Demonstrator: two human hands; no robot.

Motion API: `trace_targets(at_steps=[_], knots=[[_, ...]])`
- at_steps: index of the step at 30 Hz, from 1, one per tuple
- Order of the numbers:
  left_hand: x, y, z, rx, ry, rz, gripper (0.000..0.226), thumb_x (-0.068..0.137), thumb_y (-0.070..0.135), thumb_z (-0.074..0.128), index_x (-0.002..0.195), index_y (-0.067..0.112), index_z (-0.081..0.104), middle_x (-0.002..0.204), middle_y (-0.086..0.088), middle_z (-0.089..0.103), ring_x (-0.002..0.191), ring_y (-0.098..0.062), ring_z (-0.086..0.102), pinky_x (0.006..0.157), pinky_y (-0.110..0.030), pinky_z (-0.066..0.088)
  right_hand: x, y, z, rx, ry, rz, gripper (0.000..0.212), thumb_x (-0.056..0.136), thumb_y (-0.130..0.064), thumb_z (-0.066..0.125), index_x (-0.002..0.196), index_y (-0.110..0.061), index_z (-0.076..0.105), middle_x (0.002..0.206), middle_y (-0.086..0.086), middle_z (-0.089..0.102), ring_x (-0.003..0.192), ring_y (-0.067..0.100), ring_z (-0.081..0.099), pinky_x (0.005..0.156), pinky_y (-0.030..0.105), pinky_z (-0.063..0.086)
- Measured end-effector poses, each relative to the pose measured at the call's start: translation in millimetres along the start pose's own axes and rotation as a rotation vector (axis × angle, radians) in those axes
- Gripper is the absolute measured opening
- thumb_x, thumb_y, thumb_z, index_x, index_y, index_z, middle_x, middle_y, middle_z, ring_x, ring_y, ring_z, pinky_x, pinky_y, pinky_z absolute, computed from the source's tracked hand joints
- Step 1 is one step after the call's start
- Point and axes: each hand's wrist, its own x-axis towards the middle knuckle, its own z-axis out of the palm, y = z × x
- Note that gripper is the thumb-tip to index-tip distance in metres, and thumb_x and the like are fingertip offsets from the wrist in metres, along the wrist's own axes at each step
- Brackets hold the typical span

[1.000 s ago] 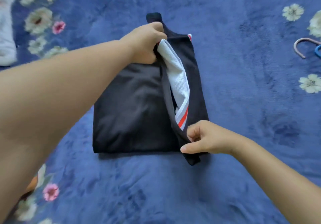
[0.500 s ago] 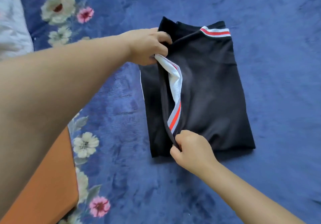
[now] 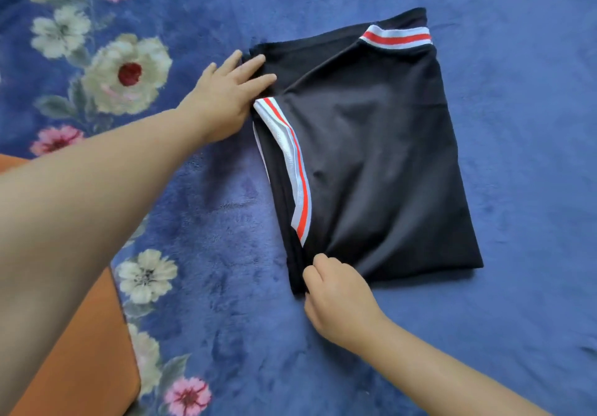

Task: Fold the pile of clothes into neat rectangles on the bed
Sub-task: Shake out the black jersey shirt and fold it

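Note:
A black garment [image 3: 371,170] with white and red striped trim lies folded into a rough rectangle on the blue bedspread. One striped edge runs down its left side, another crosses the top right corner. My left hand [image 3: 226,102] lies flat with straight fingers on the garment's top left corner. At the bottom left corner, my right hand [image 3: 336,296] pinches the black fabric edge with curled fingers.
The blue plush bedspread [image 3: 517,157] has a flower pattern [image 3: 126,73] along its left side. An orange surface [image 3: 80,351] shows at the lower left, beyond the bed's edge.
My left hand let go of the striped edge and flattened onto the top left corner. The folded flap now lies flat. The view shifted, so the garment sits further right.

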Motion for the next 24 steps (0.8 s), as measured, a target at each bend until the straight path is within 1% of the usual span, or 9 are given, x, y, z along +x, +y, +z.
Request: trace_targets(at_steps=[2, 4, 6, 8, 11, 14, 17, 20, 24], knots=[[-9, 16, 0, -0.241, 0.225, -0.108, 0.052, 0.084, 0.012, 0.032, 0.131, 0.000, 0.049, 0.142, -0.022, 0.039, 0.131, -0.041, 0.034, 0.107, -0.045, 0.026, -15, 3, 1, 0.031, -0.054, -0.062, 0.007, 0.065, -0.012, 0.038, 0.069, -0.016, 0.033, 0.062, 0.002, 0.042, 0.049, 0.018, 0.034, 0.047, 0.023, 0.022], [-20, 41, -5, -0.405, 0.389, -0.220, 0.051, 0.083, 0.021, 0.034, 0.121, -0.004, 0.056, 0.130, -0.024, 0.048, 0.122, -0.039, 0.043, 0.104, -0.033, 0.026, -33, 7, -4, 0.064, -0.117, -0.122, 0.018, 0.067, -0.010, 0.042, 0.084, -0.008, 0.049, 0.078, 0.005, 0.055, 0.061, 0.020, 0.049, 0.052, 0.026, 0.041], [-31, 73, -6, -0.394, 0.489, -0.138, 0.044, 0.083, 0.024, 0.042, 0.110, -0.006, 0.061, 0.120, -0.026, 0.054, 0.115, -0.039, 0.047, 0.100, -0.035, 0.030, -51, 15, -16, 0.048, -0.172, -0.213, 0.037, 0.066, -0.008, 0.046, 0.102, -0.003, 0.051, 0.093, 0.009, 0.064, 0.073, 0.022, 0.058, 0.064, 0.028, 0.050], [-41, 106, -1, -0.320, 0.563, 0.050, 0.034, 0.080, 0.018, 0.047, 0.098, -0.005, 0.065, 0.113, -0.026, 0.059, 0.113, -0.036, 0.047, 0.096, -0.043, 0.036, -60, 29, -34, 0.047, -0.185, -0.289, 0.029, 0.069, -0.004, 0.041, 0.094, -0.003, 0.056, 0.091, 0.010, 0.065, 0.069, 0.024, 0.058, 0.059, 0.028, 0.051], [-54, 141, 22, -0.106, 0.433, 0.216, 0.039, 0.078, 0.024, 0.044, 0.094, -0.001, 0.069, 0.113, -0.019, 0.064, 0.113, -0.035, 0.055, 0.097, -0.046, 0.030, -55, 68, -61, 0.009, -0.100, -0.299, 0.040, 0.086, -0.006, 0.023, 0.075, -0.002, 0.061, 0.086, 0.010, 0.061, 0.070, 0.027, 0.055, 0.058, 0.033, 0.050], [-66, 134, 45, 0.021, 0.210, 0.140, 0.053, 0.080, 0.038, 0.038, 0.109, 0.005, 0.068, 0.121, -0.018, 0.061, 0.116, -0.036, 0.055, 0.101, -0.046, 0.023, -40, 113, -77, -0.148, -0.009, -0.210, 0.032, 0.095, -0.020, 0.027, 0.106, -0.007, 0.054, 0.115, 0.009, 0.053, 0.106, 0.030, 0.051, 0.091, 0.038, 0.040], [-74, 106, 62, 0.005, 0.184, 0.176, 0.053, 0.084, 0.041, 0.038, 0.123, 0.011, 0.060, 0.129, -0.018, 0.056, 0.123, -0.036, 0.049, 0.105, -0.042, 0.016, -32, 155, -76, -0.377, -0.177, -0.131, 0.051, 0.098, -0.046, 0.015, 0.131, -0.013, 0.038, 0.141, 0.008, 0.033, 0.139, 0.027, 0.020, 0.111, 0.042, 0.013], [-75, 89, 74, -0.051, 0.168, 0.282, 0.051, 0.093, 0.050, 0.029, 0.132, 0.019, 0.041, 0.135, -0.019, 0.049, 0.135, -0.027, 0.023, 0.111, -0.033, 0.002, -29, 178, -71, -0.444, -0.375, -0.221, 0.064, 0.095, -0.057, 0.008, 0.139, -0.014, 0.029, 0.148, 0.009, 0.022, 0.144, 0.018, -0.010, 0.111, 0.043, 0.004], [-82, 63, 72, 0.028, 0.078, 0.521, 0.077, 0.086, 0.073, 0.015, 0.134, 0.017, 0.035, 0.144, -0.005, 0.035, 0.143, -0.012, -0.010, 0.114, -0.038, -0.005, -28, 198, -84, -0.402, -0.400, -0.410, 0.058, 0.097, -0.051, 0.012, 0.139, -0.015, 0.029, 0.157, 0.000, -0.001, 0.144, 0.015, -0.008, 0.113, 0.039, 0.004]])
